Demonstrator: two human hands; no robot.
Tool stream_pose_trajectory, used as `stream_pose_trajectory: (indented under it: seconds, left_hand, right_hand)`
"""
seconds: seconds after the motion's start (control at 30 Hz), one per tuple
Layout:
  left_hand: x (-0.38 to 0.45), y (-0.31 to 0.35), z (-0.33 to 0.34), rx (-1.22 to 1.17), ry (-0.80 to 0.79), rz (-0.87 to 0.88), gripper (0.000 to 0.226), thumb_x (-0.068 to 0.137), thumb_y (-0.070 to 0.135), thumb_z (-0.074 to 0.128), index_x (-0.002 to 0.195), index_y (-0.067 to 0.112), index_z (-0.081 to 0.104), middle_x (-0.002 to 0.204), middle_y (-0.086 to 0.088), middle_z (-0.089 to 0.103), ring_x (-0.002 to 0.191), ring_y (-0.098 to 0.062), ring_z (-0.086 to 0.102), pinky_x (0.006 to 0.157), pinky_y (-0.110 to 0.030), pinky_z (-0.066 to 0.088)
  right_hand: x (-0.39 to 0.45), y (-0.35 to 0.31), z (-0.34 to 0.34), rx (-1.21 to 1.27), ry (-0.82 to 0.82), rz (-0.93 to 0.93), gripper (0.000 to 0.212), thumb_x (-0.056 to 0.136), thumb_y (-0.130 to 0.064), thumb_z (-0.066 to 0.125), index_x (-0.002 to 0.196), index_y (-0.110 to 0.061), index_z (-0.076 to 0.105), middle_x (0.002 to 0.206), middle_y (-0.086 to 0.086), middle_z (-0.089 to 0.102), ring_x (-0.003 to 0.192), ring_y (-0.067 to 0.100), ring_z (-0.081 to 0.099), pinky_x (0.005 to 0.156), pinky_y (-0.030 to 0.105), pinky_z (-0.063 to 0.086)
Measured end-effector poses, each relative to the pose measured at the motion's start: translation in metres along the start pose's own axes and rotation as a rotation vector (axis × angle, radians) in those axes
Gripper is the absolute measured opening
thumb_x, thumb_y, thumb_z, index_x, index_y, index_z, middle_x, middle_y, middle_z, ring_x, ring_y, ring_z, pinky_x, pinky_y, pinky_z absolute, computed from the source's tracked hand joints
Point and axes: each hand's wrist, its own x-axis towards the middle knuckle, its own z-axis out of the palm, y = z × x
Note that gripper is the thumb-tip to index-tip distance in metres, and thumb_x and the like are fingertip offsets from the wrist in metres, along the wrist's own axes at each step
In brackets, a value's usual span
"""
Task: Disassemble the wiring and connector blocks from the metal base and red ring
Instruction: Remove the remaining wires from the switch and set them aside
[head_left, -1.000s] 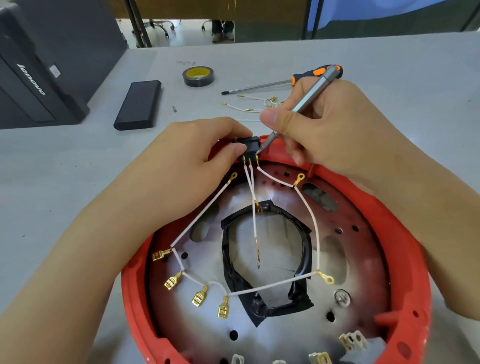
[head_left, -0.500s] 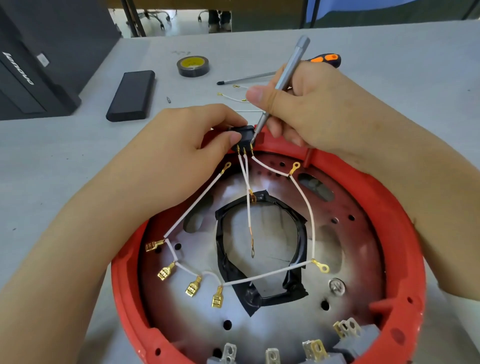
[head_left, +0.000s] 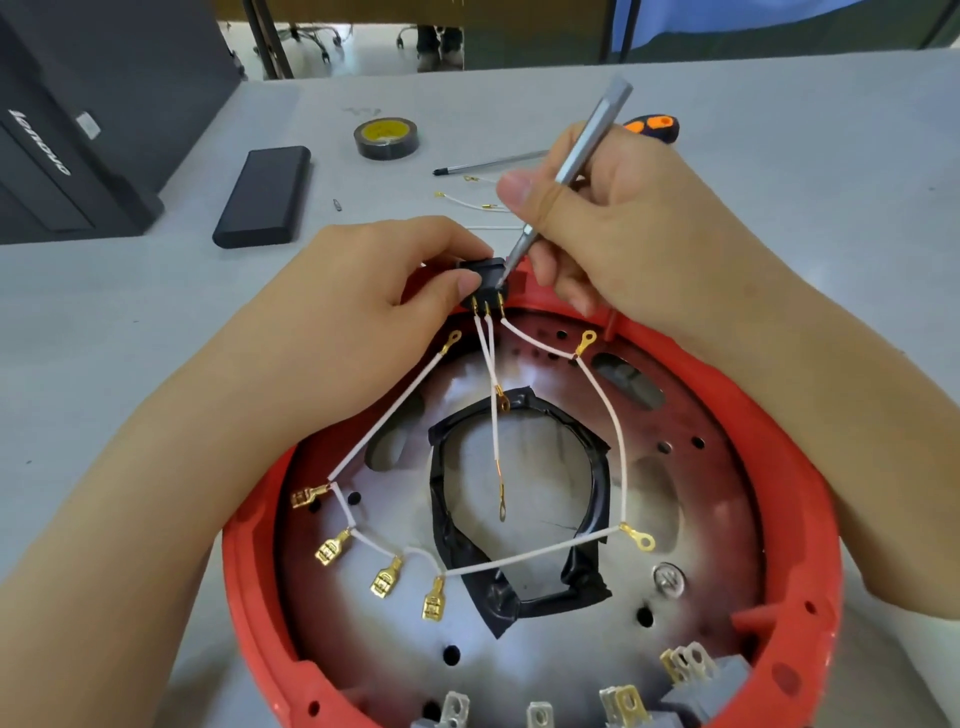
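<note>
My left fingers (head_left: 457, 283) pinch the black block (head_left: 483, 273) at upper centre of the frame, steadying it at the far edge of the red ring (head_left: 810, 519) so it cannot twist. My right hand (head_left: 613, 223) is closed around a grey tool (head_left: 571, 166), held like a pen, steeply tilted, with its tip on the block's right side, I judge to free a terminal. 3 white wires (head_left: 608, 410) leave the block's underside through gold pins and drape over the metal base (head_left: 691, 499), ending in ring lugs and 4 gold spade clips (head_left: 384, 577) at lower left. Grey blocks (head_left: 701, 680) sit along the ring's near edge. Loose wires (head_left: 467, 202) lie on the table beyond my hands.
</note>
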Motion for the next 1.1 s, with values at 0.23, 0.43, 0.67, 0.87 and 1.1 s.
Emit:
stream_pose_trajectory:
  seconds: [0.23,0.43,0.67,0.87,1.1]
  left_hand:
    - [-0.0001,-0.0001,0.001,-0.01,0.006,0.006,0.024,0.094,0.029,0.05,0.114,0.033,0.062,0.095,0.022,0.06,0.093,0.006,0.048,0.077,0.002,0.03]
    - [0.0,0.0007,0.0004,0.005,0.003,0.016,0.023,0.094,0.028,0.05,0.113,0.033,0.062,0.081,0.033,0.051,0.08,0.006,0.048,0.074,0.002,0.03]
    - [0.0011,0.0019,-0.0002,-0.006,-0.006,0.014,0.025,0.094,0.028,0.049,0.115,0.031,0.061,0.083,0.029,0.052,0.088,0.008,0.044,0.074,0.003,0.029]
    - [0.0012,0.0013,-0.0001,0.01,-0.002,0.026,0.025,0.094,0.029,0.048,0.115,0.033,0.061,0.081,0.033,0.05,0.086,0.01,0.043,0.074,0.003,0.029]
    - [0.0004,0.0003,0.0005,0.009,-0.004,0.026,0.025,0.094,0.031,0.047,0.115,0.035,0.06,0.083,0.032,0.052,0.09,0.007,0.046,0.077,0.0,0.031]
  right_hand:
    - [-0.0014,-0.0023,0.0009,-0.002,-0.003,0.009,0.024,0.097,-0.031,0.054,0.077,-0.022,0.046,0.051,-0.002,0.056,0.036,0.01,0.045,0.041,0.02,0.037]
    - [-0.0033,-0.0048,0.0023,0.022,0.047,-0.054,0.024,0.096,-0.028,0.055,0.075,-0.021,0.045,0.051,-0.001,0.055,0.033,0.006,0.045,0.04,0.013,0.034]
    - [-0.0008,-0.002,0.004,-0.049,-0.011,-0.012,0.025,0.096,-0.03,0.055,0.076,-0.02,0.045,0.051,-0.002,0.058,0.033,0.005,0.047,0.039,0.012,0.033]
    - [-0.0004,-0.0019,0.0024,-0.048,0.011,-0.021,0.024,0.097,-0.029,0.053,0.078,-0.019,0.043,0.052,0.002,0.055,0.033,0.007,0.045,0.04,0.014,0.034]
    - [0.0042,-0.0028,-0.0012,-0.029,-0.046,0.039,0.022,0.097,-0.03,0.053,0.081,-0.018,0.045,0.05,-0.002,0.055,0.033,0.011,0.043,0.037,0.02,0.036]
